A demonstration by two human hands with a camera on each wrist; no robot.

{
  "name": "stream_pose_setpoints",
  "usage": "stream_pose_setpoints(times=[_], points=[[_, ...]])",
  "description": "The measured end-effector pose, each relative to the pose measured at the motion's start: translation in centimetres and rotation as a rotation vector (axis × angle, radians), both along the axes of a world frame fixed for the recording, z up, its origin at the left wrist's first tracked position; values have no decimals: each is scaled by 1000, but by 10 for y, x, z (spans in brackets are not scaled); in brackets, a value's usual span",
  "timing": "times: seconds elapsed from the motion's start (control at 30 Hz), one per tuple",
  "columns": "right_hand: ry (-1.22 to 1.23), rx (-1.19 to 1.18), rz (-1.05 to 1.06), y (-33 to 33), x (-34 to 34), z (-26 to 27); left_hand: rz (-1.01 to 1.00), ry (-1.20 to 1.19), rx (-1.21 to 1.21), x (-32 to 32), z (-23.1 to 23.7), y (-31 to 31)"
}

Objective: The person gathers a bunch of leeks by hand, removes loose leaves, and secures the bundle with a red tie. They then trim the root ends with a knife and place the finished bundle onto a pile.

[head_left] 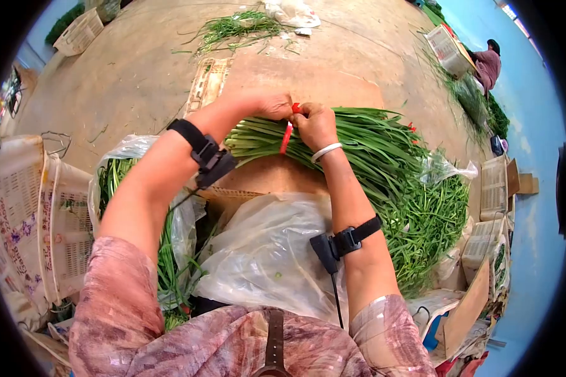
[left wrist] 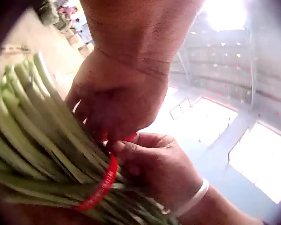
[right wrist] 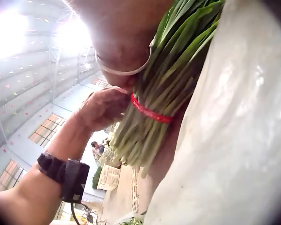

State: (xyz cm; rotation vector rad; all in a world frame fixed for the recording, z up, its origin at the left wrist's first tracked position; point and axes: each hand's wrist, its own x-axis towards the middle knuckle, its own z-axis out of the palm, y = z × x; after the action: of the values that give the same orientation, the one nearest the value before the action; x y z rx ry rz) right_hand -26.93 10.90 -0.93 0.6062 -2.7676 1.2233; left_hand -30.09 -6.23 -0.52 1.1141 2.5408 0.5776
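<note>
A bundle of long, flat-leaved garlic chives (head_left: 358, 135) lies on a brown board (head_left: 283, 72) in front of me, pale stalks to the left and green leaves to the right. Round its stalks runs a printed red binding strap (left wrist: 100, 190). My left hand (head_left: 275, 105) pinches the strap's red end at the top of the bundle, its fingertips partly hidden in the head view. Close against it, my right hand (head_left: 317, 125), with a white bangle at the wrist, pinches the strap between thumb and finger. The two hands meet over the stalks.
Loose greens (head_left: 427, 226) are heaped at my right, beside a clear plastic sheet (head_left: 264, 245) over my lap. White crates (head_left: 38, 213) stand at left. More cut greens (head_left: 239, 26) lie on the floor ahead. Another person (head_left: 487, 66) sits at the far right by the blue wall.
</note>
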Motion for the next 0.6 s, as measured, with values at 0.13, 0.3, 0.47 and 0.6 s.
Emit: stream_pose_setpoints(times=[0.13, 0.3, 0.47, 0.6], points=[[-32, -87, -30, 0, -4, -7, 340, 72, 333, 15, -17, 5], [24, -93, -58, -1, 4, -9, 953, 231, 245, 51, -15, 38], [94, -198, -34, -2, 7, -18, 1120, 333, 336, 67, -24, 47], [140, -221, 11, 1, 18, -16, 948, 499, 584, 85, -28, 43]])
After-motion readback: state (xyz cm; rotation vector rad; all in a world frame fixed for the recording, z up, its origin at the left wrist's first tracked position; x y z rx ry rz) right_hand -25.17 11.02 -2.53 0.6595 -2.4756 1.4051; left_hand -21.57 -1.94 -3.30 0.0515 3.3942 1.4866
